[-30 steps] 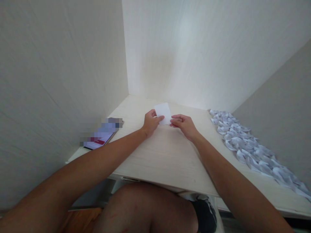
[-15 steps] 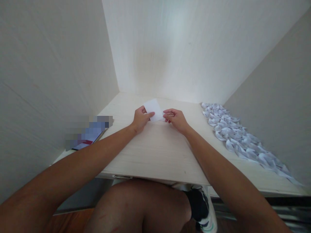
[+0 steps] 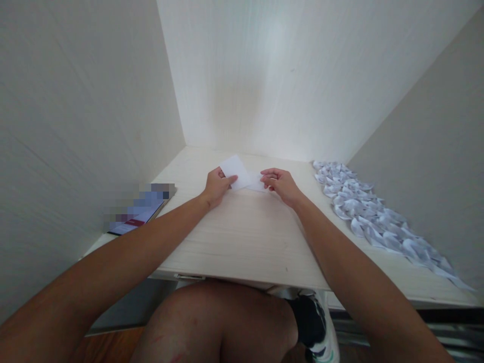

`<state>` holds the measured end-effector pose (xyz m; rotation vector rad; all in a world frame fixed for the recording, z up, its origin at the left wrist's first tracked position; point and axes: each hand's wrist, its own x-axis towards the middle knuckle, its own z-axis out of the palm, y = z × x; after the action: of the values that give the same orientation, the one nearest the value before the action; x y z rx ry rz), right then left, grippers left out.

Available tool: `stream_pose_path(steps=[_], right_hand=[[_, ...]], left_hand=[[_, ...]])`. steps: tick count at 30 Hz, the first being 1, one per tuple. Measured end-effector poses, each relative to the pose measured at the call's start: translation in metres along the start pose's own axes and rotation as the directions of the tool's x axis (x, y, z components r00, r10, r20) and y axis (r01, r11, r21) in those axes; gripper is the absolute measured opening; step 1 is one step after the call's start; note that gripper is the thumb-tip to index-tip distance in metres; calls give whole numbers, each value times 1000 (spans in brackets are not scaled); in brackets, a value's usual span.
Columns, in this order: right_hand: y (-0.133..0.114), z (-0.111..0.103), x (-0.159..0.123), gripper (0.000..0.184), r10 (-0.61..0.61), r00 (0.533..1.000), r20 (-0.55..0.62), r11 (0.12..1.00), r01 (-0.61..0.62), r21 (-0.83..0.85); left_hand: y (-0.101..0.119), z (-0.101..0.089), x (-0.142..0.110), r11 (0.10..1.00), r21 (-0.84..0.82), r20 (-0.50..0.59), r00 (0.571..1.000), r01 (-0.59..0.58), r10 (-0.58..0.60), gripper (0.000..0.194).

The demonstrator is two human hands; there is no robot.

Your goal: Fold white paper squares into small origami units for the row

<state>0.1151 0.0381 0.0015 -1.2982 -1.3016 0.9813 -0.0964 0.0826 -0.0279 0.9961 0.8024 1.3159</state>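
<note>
Over the pale desk (image 3: 242, 237), my left hand (image 3: 217, 187) grips a small white piece of paper (image 3: 234, 167), thumb on top and fingers mostly hidden beneath. A second white piece of paper (image 3: 254, 181) shows at its right, partly covered by the first. My right hand (image 3: 282, 185) has its bent fingers closed at the far edge of that second piece. Whether the left hand holds one sheet or a stack, I cannot tell.
Rows of folded white paper pieces (image 3: 359, 206) run along the right wall. A tablet-like device (image 3: 141, 209), partly pixelated, leans at the left wall. Walls rise on three sides. My bent leg (image 3: 212, 317) is below the desk's front edge.
My right hand has shifted right, and more of the second paper piece shows between the hands. My left hand with the first piece has moved slightly left.
</note>
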Motion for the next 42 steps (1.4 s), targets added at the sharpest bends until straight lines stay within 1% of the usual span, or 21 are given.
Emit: stream_pose_path(steps=[1, 2, 4, 5, 6, 7, 8, 9, 10, 12, 13, 14, 17, 19, 22, 24, 28, 32, 34, 37, 42], right_hand=[[-2, -2, -2, 29, 23, 998, 62, 1000, -22, -6], [-4, -4, -4, 30, 52, 987, 155, 999, -49, -23], [-5, -4, -7, 28, 99, 936, 338, 992, -67, -106], [-5, -3, -8, 25, 105, 919, 380, 984, -41, -172], [-4, -1, -8, 22, 86, 925, 370, 970, 7, -244], [-2, 2, -8, 21, 40, 946, 321, 949, 65, -308], [0, 5, -7, 21, -28, 966, 256, 927, 121, -356], [2, 7, -7, 23, -103, 975, 198, 906, 174, -386], [3, 10, -6, 32, -170, 972, 164, 891, 222, -396], [5, 13, -5, 50, -264, 952, 156, 875, 304, -377], [5, 14, -5, 50, -294, 941, 165, 867, 336, -369], [5, 15, -6, 43, -319, 932, 174, 857, 362, -366], [2, 16, -8, 13, -373, 907, 195, 828, 420, -371], [0, 16, -9, 9, -398, 896, 197, 817, 444, -367], [-3, 15, -8, 8, -417, 891, 177, 824, 453, -339], [-3, 14, -7, 8, -416, 888, 195, 827, 459, -325], [-4, 8, -7, 9, -373, 888, 267, 821, 450, -351], [-2, 4, -4, 9, -323, 902, 287, 828, 416, -377], [0, 3, -2, 10, -326, 906, 271, 832, 411, -372], [2, 5, 1, 19, -340, 916, 213, 852, 395, -342], [2, 12, 0, 36, -301, 946, 119, 931, 318, -178]], left_hand=[[1, 0, 0, 1000, -4, 4, 1000, 0, 0, 44], [1, 0, -1, 1000, -7, 5, 1000, 0, 0, 45], [2, 0, -2, 1000, -6, 8, 1000, 0, 1, 45], [3, 0, -2, 1000, -5, 14, 1000, -1, 1, 45], [3, 0, -3, 1000, -5, 25, 1000, 0, 0, 46], [4, 0, -3, 1000, -7, 38, 999, 2, -1, 46], [4, 0, -3, 1000, -10, 52, 999, 5, -4, 47], [4, -1, -3, 1000, -12, 60, 998, 8, -7, 48], [4, -1, -3, 1000, -14, 66, 998, 12, -11, 50], [4, -1, -3, 1000, -18, 73, 997, 20, -19, 53], [4, -2, -2, 999, -21, 75, 997, 25, -23, 54], [3, -2, -2, 999, -25, 75, 997, 30, -28, 55], [3, -1, -2, 998, -39, 79, 996, 47, -44, 56], [2, -1, -3, 997, -54, 96, 994, 53, -48, 56], [4, 0, -5, 996, -70, 141, 989, 62, -52, 58], [5, -1, -5, 996, -60, 157, 986, 66, -55, 59], [8, -3, -2, 999, -18, 123, 992, 43, -41, 59], [10, -7, 1, 999, 44, 109, 994, -17, 12, 54], [10, -8, 0, 996, 84, 108, 994, -40, 31, 50], [10, -6, -3, 990, 125, 112, 992, -72, 58, 46], [11, 3, -11, 985, 130, 92, 990, -115, 104, 39]])
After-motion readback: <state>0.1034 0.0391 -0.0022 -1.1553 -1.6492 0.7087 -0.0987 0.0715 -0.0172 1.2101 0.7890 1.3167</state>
